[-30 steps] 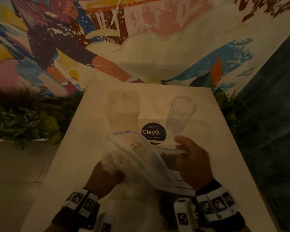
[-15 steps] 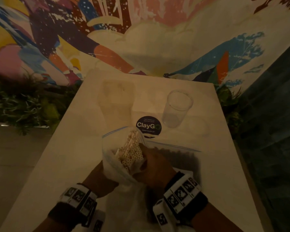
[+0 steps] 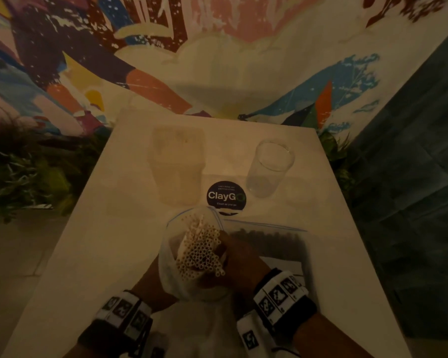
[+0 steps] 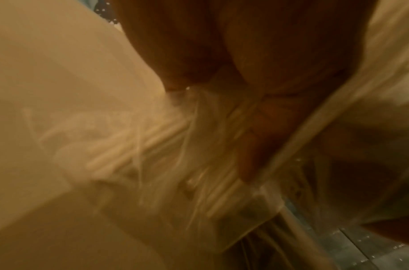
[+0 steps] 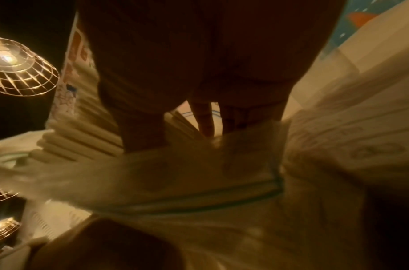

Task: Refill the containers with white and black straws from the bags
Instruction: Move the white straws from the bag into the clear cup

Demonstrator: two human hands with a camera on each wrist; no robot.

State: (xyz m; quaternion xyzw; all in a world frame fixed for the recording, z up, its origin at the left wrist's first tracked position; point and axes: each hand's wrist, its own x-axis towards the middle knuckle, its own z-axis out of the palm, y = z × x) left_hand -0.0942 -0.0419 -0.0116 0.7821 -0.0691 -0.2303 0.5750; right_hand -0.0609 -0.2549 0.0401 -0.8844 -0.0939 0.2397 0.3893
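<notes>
On the bench (image 3: 93, 228), the left hand (image 3: 153, 285) grips the clear bag (image 3: 171, 264) while the right hand (image 3: 239, 262) clutches white straws (image 3: 202, 251) at its mouth. Next, probably lift them to the glass (image 3: 270, 167) beyond the bag.

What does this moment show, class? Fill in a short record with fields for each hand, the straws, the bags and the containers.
left hand: grips the bag of white straws from outside
right hand: reaches into the bag, fingers round the white straws
white-straw bag: open, mouth tilted up
black-straw bag: lies flat on the table, zip line apparently closed
clear glass: upright, no straws in it
frosted container: upright at the back left, contents unclear
sticker: between the containers and the bags
</notes>
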